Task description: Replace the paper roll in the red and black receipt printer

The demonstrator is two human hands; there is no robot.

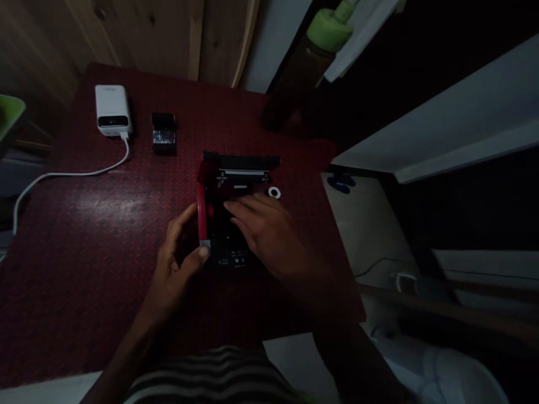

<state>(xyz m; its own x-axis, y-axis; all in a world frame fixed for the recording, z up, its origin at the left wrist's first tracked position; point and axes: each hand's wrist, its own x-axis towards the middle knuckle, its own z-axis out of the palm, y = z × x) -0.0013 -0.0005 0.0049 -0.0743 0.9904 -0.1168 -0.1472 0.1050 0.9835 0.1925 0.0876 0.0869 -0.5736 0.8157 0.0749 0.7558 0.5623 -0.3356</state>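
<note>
A small red-and-black device that looks like a portable receipt printer (201, 219) lies on the table with its lid raised. My left hand (174, 261) grips its left side, the thumb on the grey near-left corner and the fingers along the red edge. Over the open compartment is my right hand (265, 227), its fingers drawn together and pointing inside. Whatever those fingertips hold, if anything, is lost in the dark. Beside the lid, just beyond my right knuckles, rests a white ring with a dark centre (274, 192), perhaps a paper roll's end.
On the dark red table (105, 235), a white power bank (113, 109) with a white cable (84, 174) stands far left. Near it lies a small black labelled object (164, 134). A green-capped bottle (328, 31) rises at the back right. Blue slippers (340, 183) are on the floor.
</note>
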